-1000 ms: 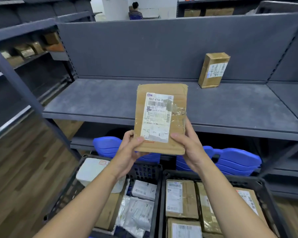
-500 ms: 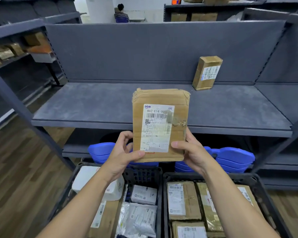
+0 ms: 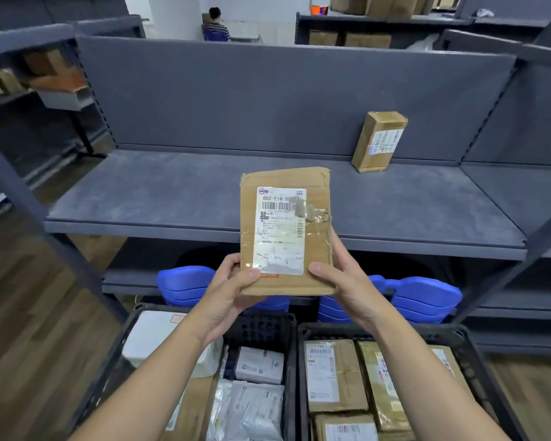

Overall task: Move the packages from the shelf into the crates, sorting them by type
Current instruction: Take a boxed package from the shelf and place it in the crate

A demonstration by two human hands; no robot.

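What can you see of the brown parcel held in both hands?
The flat cardboard parcel is brown, creased at its top corners. A white barcode label and clear tape cover its front. It stands upright in front of the shelf, pinched at its lower corners by the left hand and right hand.

Both arms are stretched out forward, left hand (image 3: 229,288) and right hand (image 3: 347,281) each pinching a bottom corner of the cardboard package (image 3: 285,230), thumbs on front, fingers curled behind, holding it upright.
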